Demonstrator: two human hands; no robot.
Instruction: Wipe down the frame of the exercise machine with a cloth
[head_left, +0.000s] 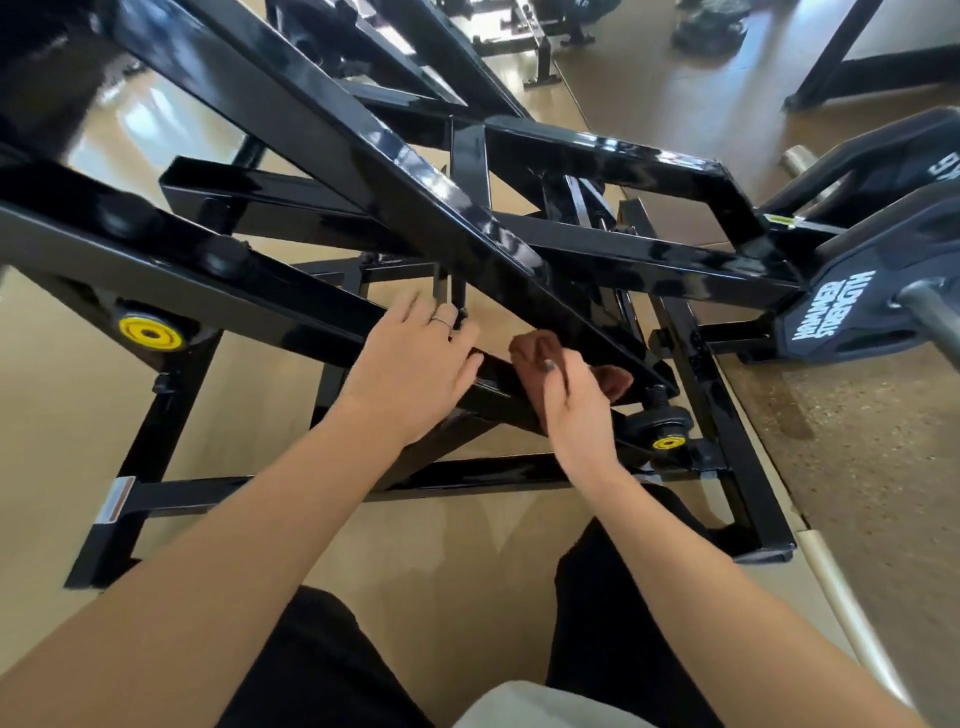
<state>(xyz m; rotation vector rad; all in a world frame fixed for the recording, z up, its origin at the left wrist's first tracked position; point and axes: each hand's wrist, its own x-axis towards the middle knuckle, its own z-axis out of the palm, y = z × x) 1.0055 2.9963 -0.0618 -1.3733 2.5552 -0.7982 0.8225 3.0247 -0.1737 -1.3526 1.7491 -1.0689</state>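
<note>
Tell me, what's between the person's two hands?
In the head view, a short stretch of black frame bar lies between the left hand and the right hand holding the brown cloth.

Bright, even daylight fills the scene. The glossy black frame (426, 208) throws back white streaks of glare along its bars, and the floor (130, 119) at upper left shows a washed-out reflection. Shadows under the bars are soft. Wide-angle distortion bends straight bars toward the edges. The upper left corner and the hands are slightly motion-blurred.
</note>
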